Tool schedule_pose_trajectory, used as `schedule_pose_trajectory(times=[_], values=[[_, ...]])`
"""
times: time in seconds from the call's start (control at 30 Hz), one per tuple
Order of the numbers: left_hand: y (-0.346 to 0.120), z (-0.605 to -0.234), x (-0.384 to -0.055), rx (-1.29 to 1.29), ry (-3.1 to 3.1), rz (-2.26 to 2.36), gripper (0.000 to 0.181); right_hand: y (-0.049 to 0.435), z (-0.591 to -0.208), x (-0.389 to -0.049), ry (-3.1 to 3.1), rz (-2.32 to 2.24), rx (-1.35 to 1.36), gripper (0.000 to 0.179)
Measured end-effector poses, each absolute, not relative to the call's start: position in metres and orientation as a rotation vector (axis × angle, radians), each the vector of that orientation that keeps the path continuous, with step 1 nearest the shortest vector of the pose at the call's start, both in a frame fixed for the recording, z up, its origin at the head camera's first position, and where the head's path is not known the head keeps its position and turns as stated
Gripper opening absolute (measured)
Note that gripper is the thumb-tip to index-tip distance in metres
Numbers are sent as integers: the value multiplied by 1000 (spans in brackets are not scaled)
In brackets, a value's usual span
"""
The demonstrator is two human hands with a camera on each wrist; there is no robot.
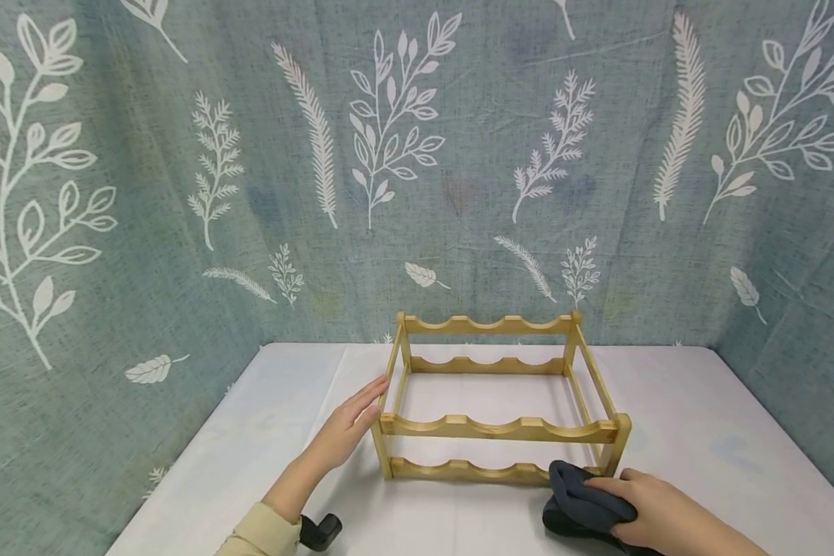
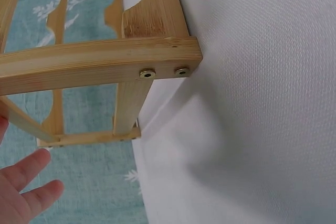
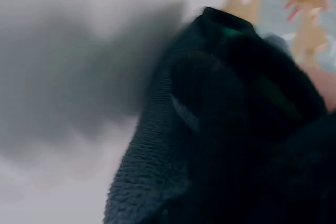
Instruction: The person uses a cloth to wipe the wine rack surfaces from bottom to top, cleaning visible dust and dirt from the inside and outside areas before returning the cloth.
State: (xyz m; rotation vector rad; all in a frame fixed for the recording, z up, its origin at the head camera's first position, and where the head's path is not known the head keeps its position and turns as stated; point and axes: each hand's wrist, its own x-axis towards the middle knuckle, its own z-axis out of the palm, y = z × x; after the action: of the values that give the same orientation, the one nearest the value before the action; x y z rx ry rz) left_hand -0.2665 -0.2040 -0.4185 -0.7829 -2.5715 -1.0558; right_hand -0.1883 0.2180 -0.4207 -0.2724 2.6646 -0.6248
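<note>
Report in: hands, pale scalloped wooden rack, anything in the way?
Left hand at left side of rack, fingers extended. Right hand gripping bunched navy cloth by near right corner. Rack upright on white table. Cloth partly hides lower front rail.

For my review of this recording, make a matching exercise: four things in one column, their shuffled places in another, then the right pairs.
Things
1. Pale wooden rack with scalloped rails
2. Dark blue fabric item
3. Bare left hand
4. Grey-green backdrop with white leaf prints

Places
A. Gripped by the right hand
B. Hanging behind the table
C. Standing on the white-covered table
D. At the rack's left side

Pairs: 1-C, 2-A, 3-D, 4-B
</note>
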Motion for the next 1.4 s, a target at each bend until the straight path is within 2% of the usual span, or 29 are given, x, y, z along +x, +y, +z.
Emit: schedule_pose_trajectory(times=[0.2,0.33,0.5,0.67,0.87,1.4], values=[[-203,-420,-266,-775,-2572,-1062,41,171,-408,-187,2603,-675,-721,49],[-202,-420,-266,-776,-2579,-1070,41,122,-414,-190,2632,-631,-915,51],[-200,-421,-266,-764,-2588,-1077,41,64,-433,-200,2689,-637,-1041,51],[-199,-421,-267,-773,-2590,-1085,41,33,-444,-207,2792,-569,-1078,52],[-199,-421,-267,-747,-2592,-1103,41,41,-445,-206,2837,-525,-961,53],[-201,-423,-267,-754,-2550,-1109,39,126,-441,-195,2755,-650,-766,53]])
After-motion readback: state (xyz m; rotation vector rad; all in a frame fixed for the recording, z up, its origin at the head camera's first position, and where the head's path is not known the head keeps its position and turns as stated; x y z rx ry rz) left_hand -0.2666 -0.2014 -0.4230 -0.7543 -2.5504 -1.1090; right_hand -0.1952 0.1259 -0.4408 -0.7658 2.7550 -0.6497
